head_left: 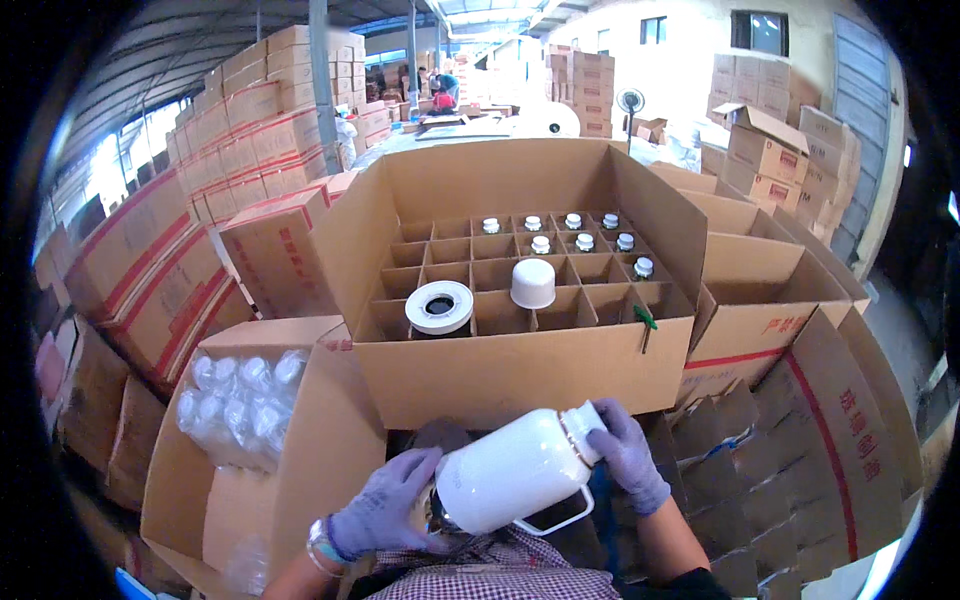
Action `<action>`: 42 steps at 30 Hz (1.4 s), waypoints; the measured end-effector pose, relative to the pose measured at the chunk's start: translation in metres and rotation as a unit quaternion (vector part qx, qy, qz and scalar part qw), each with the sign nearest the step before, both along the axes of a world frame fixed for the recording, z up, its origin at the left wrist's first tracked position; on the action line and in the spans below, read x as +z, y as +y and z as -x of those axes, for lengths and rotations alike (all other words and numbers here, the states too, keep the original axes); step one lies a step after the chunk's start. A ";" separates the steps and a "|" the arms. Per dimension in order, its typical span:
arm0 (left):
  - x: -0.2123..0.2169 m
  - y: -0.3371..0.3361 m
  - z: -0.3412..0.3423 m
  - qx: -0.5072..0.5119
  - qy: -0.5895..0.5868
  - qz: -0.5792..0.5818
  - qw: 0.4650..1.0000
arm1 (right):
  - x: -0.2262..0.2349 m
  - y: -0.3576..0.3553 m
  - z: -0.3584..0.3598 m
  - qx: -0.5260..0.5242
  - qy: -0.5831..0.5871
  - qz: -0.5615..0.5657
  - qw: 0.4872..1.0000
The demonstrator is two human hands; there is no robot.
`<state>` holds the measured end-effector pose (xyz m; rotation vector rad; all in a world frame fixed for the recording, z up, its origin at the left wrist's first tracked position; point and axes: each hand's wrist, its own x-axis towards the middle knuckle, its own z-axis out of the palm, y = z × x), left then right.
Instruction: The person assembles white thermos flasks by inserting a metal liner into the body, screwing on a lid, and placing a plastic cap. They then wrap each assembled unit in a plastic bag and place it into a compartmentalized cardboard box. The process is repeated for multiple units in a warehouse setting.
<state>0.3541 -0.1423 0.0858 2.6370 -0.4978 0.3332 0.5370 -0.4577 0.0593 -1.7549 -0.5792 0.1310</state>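
Observation:
I hold a white plastic jug (512,470) with a side handle, lying tilted across my lap area. My left hand (385,505), in a grey glove, cups the jug's base. My right hand (628,452), also gloved, grips the jug's neck and cap end. In front stands an open cardboard box (520,365) with a cell divider. Several small capped bottles (585,241) sit in its far cells. A white cap (533,283) stands in a middle cell. A roll of white tape (439,307) rests on the divider at the near left.
A carton at my left holds clear bottles wrapped in plastic (235,400). Cardboard divider grids (760,480) lie in a carton at my right. A green-handled tool (646,322) hangs on the box's right front edge. Stacked cartons (250,130) fill the warehouse around.

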 end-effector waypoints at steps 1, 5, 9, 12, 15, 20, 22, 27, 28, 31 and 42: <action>-0.012 0.015 0.008 0.030 0.042 0.003 0.999 | 0.003 0.000 -0.001 0.010 -0.050 0.064 0.997; -0.078 0.034 0.040 0.124 0.252 0.044 0.959 | -0.032 0.028 0.005 0.004 -0.016 0.104 0.994; -0.104 0.003 0.039 0.158 0.236 0.182 0.941 | -0.115 0.029 -0.005 0.030 0.118 0.093 0.988; -0.122 0.001 0.022 0.097 0.100 0.439 0.888 | -0.113 0.018 -0.009 0.022 0.254 -0.054 0.965; -0.133 0.002 -0.007 0.160 0.025 0.499 0.851 | -0.043 0.031 0.013 0.038 0.078 -0.092 0.992; -0.117 0.010 -0.032 -0.008 0.133 0.560 0.817 | 0.063 0.048 0.063 0.032 -0.320 -0.029 0.946; -0.094 -0.006 -0.031 -0.055 0.164 0.522 0.835 | 0.081 0.054 0.073 0.074 -0.360 -0.035 0.929; -0.064 -0.035 -0.018 -0.033 0.236 0.619 0.749 | 0.083 0.064 0.077 0.146 -0.303 -0.084 0.938; -0.059 -0.036 -0.014 -0.038 0.188 0.535 0.823 | 0.082 0.064 0.076 0.147 -0.295 -0.082 0.941; -0.056 -0.034 -0.009 -0.014 0.079 0.401 0.912 | 0.073 0.071 0.081 0.109 -0.274 -0.094 0.951; -0.102 -0.011 0.000 0.003 0.229 0.592 0.773 | 0.069 0.081 0.081 0.140 -0.283 -0.135 0.939</action>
